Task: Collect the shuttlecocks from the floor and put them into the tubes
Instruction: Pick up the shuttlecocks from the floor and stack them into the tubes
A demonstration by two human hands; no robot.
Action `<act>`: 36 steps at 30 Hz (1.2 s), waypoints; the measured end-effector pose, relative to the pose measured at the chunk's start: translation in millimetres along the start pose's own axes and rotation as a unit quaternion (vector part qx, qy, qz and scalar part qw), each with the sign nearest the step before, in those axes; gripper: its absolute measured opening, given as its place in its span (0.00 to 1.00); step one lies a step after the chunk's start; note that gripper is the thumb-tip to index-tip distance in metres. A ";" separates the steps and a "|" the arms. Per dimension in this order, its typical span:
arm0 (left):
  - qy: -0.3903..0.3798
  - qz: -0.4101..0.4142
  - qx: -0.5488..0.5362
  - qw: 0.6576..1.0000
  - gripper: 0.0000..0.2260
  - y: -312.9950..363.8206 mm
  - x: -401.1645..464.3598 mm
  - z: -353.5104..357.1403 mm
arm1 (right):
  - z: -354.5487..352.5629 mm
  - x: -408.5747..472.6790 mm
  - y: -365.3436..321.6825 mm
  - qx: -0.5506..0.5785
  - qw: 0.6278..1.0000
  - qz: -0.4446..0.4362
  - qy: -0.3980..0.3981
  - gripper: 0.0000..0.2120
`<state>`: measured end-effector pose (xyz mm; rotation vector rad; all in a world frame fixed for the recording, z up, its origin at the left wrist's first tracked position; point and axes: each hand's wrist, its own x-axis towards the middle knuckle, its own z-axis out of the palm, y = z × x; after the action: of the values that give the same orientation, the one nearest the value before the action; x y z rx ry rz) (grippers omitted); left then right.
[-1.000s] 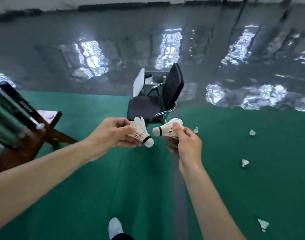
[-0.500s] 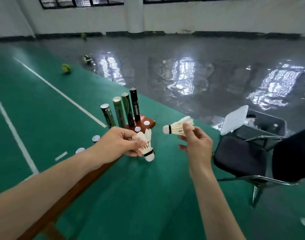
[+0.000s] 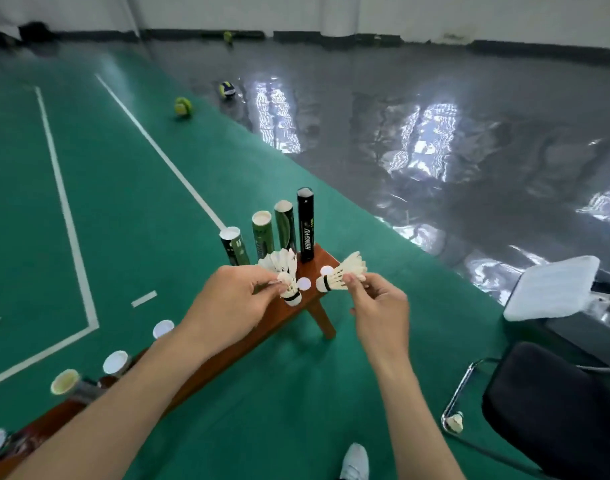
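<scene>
My left hand [image 3: 232,303] pinches white shuttlecocks [image 3: 285,277], cork end down, just above the wooden bench [image 3: 272,323]. In my right hand [image 3: 379,306] a single shuttlecock [image 3: 341,275] lies sideways, its cork pointing left. Several tubes stand upright at the bench's far end: a black tube [image 3: 305,225] and green tubes [image 3: 262,237] with open tops. More tubes [image 3: 116,363] stand along the bench near my left forearm. Another shuttlecock [image 3: 455,422] lies on the floor by the chair leg.
Two white caps [image 3: 303,284] lie on the bench end. A black chair [image 3: 553,410] with a metal frame stands at the right, a white cloth [image 3: 553,289] behind it. Balls [image 3: 183,106] lie on the far court. My shoe [image 3: 355,460] shows at the bottom.
The view has swung left from the chair to the bench and tubes. Both hands kept their shuttlecocks and now hover closer over the bench end.
</scene>
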<state>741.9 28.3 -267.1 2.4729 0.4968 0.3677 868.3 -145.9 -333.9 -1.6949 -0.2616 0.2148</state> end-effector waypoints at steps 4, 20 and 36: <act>0.046 -0.024 0.028 0.998 0.09 -5.8 89.0 16.7 | -0.1 96.1 14.7 -0.004 0.999 0.024 -0.032 0.09; 0.111 -0.172 0.019 0.979 0.07 -143.2 281.3 73.8 | 118.0 289.5 2.5 -0.038 0.998 0.033 -0.036 0.18; 0.062 -0.276 0.118 0.952 0.12 -195.9 410.4 169.8 | 195.5 440.2 13.0 -0.124 0.979 -0.020 -0.158 0.24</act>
<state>1118.1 268.9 -457.4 2.4025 1.3124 0.2427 1232.8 167.2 -370.2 -1.8977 -0.5799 0.4378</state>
